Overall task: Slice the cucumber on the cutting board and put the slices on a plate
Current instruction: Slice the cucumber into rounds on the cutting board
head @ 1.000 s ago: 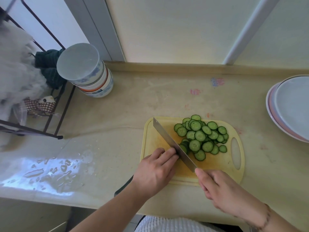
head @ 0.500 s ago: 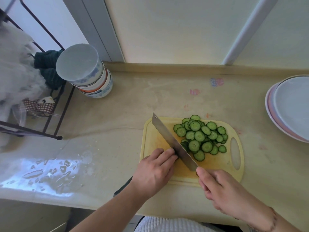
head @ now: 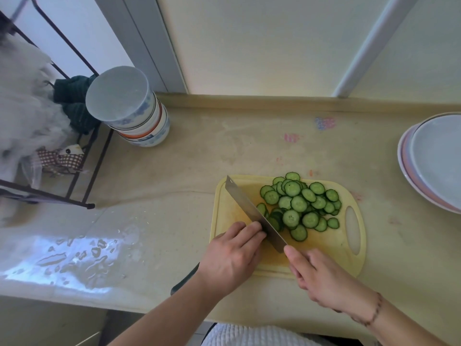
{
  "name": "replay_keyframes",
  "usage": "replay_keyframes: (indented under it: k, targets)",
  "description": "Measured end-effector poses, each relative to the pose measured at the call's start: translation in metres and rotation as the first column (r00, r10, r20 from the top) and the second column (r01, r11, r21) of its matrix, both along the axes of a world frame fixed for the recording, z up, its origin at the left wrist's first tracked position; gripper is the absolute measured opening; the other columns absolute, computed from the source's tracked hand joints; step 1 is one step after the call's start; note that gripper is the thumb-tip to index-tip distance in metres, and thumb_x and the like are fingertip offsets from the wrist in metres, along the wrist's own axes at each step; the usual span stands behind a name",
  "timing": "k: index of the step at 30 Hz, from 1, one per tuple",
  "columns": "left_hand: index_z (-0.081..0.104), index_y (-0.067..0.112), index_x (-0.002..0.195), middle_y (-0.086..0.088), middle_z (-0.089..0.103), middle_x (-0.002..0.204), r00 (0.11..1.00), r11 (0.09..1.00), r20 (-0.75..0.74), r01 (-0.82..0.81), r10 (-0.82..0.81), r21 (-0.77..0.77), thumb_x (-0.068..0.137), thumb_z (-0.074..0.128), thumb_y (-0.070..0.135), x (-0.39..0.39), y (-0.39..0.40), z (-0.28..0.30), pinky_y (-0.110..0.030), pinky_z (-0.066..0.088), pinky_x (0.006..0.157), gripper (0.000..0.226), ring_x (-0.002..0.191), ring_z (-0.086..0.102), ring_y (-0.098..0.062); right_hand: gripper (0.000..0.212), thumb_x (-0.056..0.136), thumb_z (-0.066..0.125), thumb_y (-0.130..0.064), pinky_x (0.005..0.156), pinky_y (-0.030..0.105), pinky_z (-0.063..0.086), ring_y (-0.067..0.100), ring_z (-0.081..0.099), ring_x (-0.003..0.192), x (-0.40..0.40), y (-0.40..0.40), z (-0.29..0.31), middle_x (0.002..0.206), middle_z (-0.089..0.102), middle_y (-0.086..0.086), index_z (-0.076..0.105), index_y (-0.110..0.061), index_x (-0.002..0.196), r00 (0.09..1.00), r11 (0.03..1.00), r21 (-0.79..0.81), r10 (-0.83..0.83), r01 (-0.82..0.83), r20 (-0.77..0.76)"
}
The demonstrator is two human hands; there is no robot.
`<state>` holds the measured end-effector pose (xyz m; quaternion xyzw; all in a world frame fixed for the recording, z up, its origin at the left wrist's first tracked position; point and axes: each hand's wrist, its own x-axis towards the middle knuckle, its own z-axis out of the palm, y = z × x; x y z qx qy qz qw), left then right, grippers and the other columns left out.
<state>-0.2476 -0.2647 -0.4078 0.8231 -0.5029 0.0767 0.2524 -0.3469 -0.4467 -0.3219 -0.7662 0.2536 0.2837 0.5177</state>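
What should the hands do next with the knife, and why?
Probably one more cut. The right hand holds the knife with its blade down on the cutting board, close against the left hand, whose curled fingers seem to cover what little cucumber is left. The slices all lie on the board and the plates hold none.

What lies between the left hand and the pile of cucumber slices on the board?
The knife blade stands between them in the head view: the left hand is against its left face, and the cucumber slices lie to its right on the cutting board.

head view; looks down at counter (head: 199, 171); near
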Motion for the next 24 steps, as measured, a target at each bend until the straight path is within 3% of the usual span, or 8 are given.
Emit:
replay_keyframes:
  k: [11,15,24]
  targets:
    - [0.075,0.011,0.11,0.0,0.069,0.116,1.0,1.0,-0.011,-0.002,0.002,-0.017,0.101,0.059,0.018,0.001,0.0,0.002,-0.031,0.057,0.07,0.02,0.095,0.066,-0.022,0.051,0.094,0.032,-0.057,0.038,0.014,0.021,0.006,0.021,0.038,-0.008,-0.003,0.027,0.05,0.026,-0.007,0.04,-0.013,0.07,0.998,0.999,0.043,-0.023,0.02,0.06]
    - [0.075,0.011,0.11,0.0,0.069,0.117,1.0,1.0,-0.007,0.003,-0.003,-0.019,0.099,0.061,0.017,0.001,0.0,0.002,-0.031,0.057,0.07,0.019,0.095,0.066,-0.023,0.051,0.09,0.033,-0.061,0.041,0.013,0.024,0.004,0.027,0.038,-0.009,-0.002,0.026,0.043,0.032,-0.009,0.04,-0.016,0.067,0.995,0.999,-0.036,0.026,-0.022,0.101]
    - [0.075,0.011,0.11,-0.001,0.07,0.117,1.0,1.0,0.001,0.001,-0.001,-0.015,0.102,0.057,0.019,0.0,0.0,0.0,-0.033,0.058,0.068,0.022,0.095,0.066,-0.024,0.054,0.092,0.029,-0.06,0.038,0.014,0.021,0.008,0.022,0.037,-0.002,-0.001,0.012,0.048,0.028,-0.006,0.039,-0.013,0.068,0.999,1.0,0.013,0.028,-0.028,0.045]
